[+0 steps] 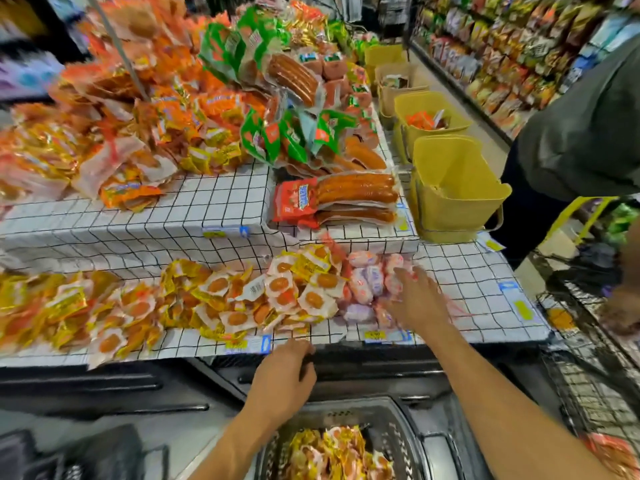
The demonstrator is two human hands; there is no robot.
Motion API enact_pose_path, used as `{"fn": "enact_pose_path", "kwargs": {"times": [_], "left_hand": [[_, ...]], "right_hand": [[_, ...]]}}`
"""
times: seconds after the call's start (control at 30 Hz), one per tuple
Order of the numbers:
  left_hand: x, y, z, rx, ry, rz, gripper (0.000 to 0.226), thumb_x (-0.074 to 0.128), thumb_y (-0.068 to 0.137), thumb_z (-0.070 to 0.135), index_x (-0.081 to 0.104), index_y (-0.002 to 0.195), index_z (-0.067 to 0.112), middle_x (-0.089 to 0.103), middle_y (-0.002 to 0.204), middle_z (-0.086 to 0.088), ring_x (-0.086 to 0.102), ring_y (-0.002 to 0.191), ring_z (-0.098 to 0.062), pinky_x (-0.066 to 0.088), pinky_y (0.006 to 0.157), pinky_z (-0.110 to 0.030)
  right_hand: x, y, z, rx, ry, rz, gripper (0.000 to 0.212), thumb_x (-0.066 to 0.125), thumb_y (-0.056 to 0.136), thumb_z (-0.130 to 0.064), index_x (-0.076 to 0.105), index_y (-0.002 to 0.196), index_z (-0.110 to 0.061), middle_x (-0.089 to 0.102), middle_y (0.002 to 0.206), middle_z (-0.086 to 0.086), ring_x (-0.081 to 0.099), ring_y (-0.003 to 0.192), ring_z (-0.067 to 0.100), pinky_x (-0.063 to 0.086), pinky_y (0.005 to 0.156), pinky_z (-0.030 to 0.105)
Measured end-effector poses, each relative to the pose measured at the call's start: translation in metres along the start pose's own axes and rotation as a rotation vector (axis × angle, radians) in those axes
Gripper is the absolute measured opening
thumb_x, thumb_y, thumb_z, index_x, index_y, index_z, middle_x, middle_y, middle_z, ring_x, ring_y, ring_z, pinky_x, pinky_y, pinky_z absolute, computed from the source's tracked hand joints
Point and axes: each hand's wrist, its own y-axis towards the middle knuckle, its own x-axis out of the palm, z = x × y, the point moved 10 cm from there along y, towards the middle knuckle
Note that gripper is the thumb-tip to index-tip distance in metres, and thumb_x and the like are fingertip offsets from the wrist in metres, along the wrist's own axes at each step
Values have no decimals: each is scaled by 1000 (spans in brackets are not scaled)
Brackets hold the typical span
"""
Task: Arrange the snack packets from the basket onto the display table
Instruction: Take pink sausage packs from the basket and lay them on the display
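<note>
Head view: my right grip (419,299) spread on pink packets (363,282), desk (467,282) front-right; my left grip (280,375) at front edge, closure untellable; snack packets (332,452) in basket (398,420) judged light, soft, slippery; I'd pinch sealed margins.

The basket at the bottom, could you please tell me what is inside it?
Yellow and white snack packets lie heaped inside the basket. Whatever lies beneath the top layer is covered, and the frame's edge cuts off the near part.

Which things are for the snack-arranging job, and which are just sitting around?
For the job: basket, yellow snack packets inside it, checked display table, pink packets, left hand, right hand.
Just lying about: yellow bins, sausage packs, shop shelves, another person.
</note>
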Motion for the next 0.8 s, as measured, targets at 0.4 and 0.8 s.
{"fn": "enact_pose_path", "kwargs": {"times": [0.4,0.8], "left_hand": [[28,10,22,12,-39,-52,29,51,98,32,55,127,30,57,123,12,55,108,-6,49,90,-25],[50,112,106,313,298,21,63,57,91,30,32,148,22,24,157,-10,21,145,-32,30,114,-43]], "right_hand": [[-35,-3,39,-3,491,266,38,69,86,-20,55,118,-8,68,96,15,61,81,33,49,63,39],[-80,-64,84,17,859,405,30,67,87,-9,58,109,-27,66,89,-8,60,76,3,45,60,14]]}}
